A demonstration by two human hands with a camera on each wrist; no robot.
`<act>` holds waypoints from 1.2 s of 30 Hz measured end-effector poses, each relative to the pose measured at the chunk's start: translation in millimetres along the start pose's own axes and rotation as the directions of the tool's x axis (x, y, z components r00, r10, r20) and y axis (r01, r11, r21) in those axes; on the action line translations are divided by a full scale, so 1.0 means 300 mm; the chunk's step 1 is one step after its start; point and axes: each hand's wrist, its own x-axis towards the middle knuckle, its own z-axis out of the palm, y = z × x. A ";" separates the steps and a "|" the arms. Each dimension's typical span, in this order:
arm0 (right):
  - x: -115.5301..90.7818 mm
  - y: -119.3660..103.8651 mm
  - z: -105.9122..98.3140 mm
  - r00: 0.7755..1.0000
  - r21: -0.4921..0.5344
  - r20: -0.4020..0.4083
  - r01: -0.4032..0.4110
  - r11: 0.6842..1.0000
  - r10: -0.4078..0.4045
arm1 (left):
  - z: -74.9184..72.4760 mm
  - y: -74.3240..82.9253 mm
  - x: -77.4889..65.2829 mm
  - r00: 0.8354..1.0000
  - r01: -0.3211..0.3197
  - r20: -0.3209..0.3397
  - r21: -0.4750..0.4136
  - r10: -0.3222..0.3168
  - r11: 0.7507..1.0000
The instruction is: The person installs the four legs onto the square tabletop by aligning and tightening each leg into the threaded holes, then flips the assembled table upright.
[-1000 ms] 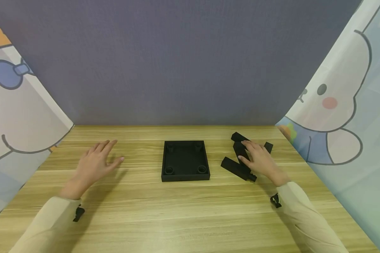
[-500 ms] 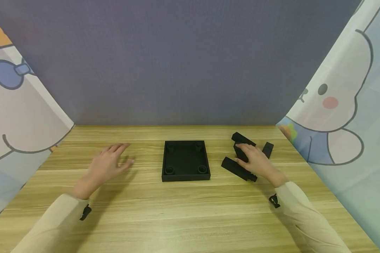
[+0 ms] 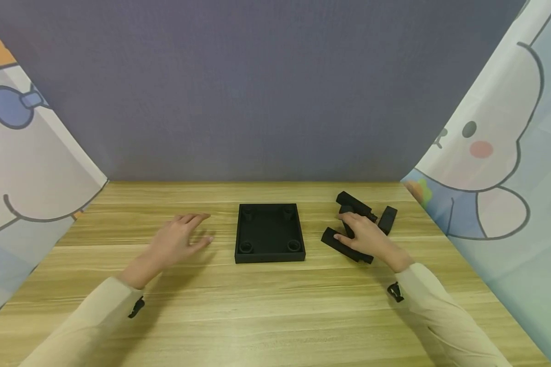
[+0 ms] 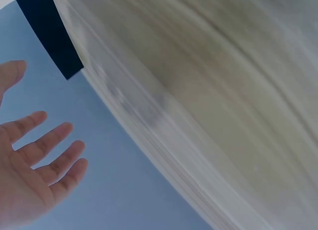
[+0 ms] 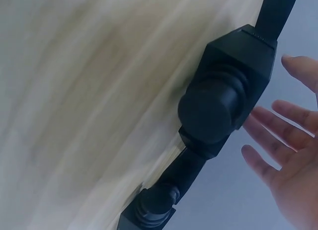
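In the head view, a square black tray [image 3: 270, 258] with round sockets in its corners lies mid-table. My left hand [image 3: 172, 242] is left of it, thumb and fingers spread, holding nothing. The left wrist view shows that hand [image 4: 39, 175] apart from the tray's dark edge [image 4: 47, 34]. My right hand [image 3: 369, 237] is over several black block-like legs, fingers reaching forward and thumb spread. One leg [image 3: 342, 245] lies nearest, one [image 3: 355, 204] behind, another [image 3: 387, 219] to the right; a further one is partly hidden under the hand. The right wrist view shows a leg's round end [image 5: 208, 111] beside the fingers.
The wood-grain table [image 3: 266, 316] ends at a grey-blue panel [image 3: 266, 102] behind. Cartoon-printed sheets stand along the left [image 3: 36, 163] and right [image 3: 500, 153] sides. A black strap piece hangs at each cuff.
My left hand has moved right, closer to the tray. The right hand has shifted slightly left and nearer over the legs. Tray and legs stay in place.
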 end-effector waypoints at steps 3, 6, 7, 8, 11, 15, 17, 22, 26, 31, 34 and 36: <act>0.003 -0.006 0.006 1.000 0.005 0.019 0.005 1.000 -0.005 | 0.008 0.021 0.010 1.000 -0.015 0.009 -0.027 0.015 1.000; 0.005 -0.012 0.010 0.999 0.020 0.043 -0.007 1.000 0.007 | 0.015 0.039 0.018 0.999 -0.027 0.015 -0.059 0.028 0.998; 0.005 -0.015 0.010 0.999 0.024 0.052 -0.012 1.000 0.011 | 0.018 0.044 0.020 0.999 -0.031 0.015 -0.070 0.032 0.997; 0.005 -0.017 0.010 0.998 0.030 0.059 -0.016 0.999 0.014 | 0.020 0.048 0.023 0.999 -0.037 0.013 -0.083 0.038 0.996; 0.006 -0.025 0.012 0.997 0.039 0.074 -0.013 0.999 0.010 | 0.030 0.062 0.029 0.998 -0.058 0.004 -0.107 0.059 0.993; 0.011 -0.032 0.016 0.996 0.056 0.087 0.000 0.998 -0.005 | 0.043 0.081 0.039 0.997 -0.082 -0.005 -0.131 0.082 0.988; 0.013 -0.035 0.018 0.995 0.066 0.099 0.002 0.998 -0.009 | 0.050 0.091 0.043 0.996 -0.090 -0.001 -0.142 0.091 0.986; 0.014 -0.044 0.021 0.991 0.078 0.131 -0.018 0.997 0.008 | 0.064 0.117 0.049 0.994 -0.102 0.032 -0.160 0.108 0.982; 0.013 -0.049 0.026 0.990 0.077 0.140 -0.017 0.997 0.006 | 0.071 0.135 0.049 0.991 -0.103 0.064 -0.181 0.116 0.978; 0.016 -0.051 0.030 0.988 0.080 0.153 -0.023 0.997 0.010 | 0.071 0.156 0.050 0.987 -0.085 0.116 -0.226 0.114 0.970; 0.017 -0.052 0.030 0.987 0.084 0.161 -0.029 0.996 0.015 | 0.071 0.164 0.050 0.984 -0.076 0.141 -0.235 0.111 0.969; 0.019 -0.054 0.028 0.987 0.085 0.161 -0.028 0.996 0.013 | 0.074 0.167 0.050 0.982 -0.080 0.147 -0.233 0.116 0.969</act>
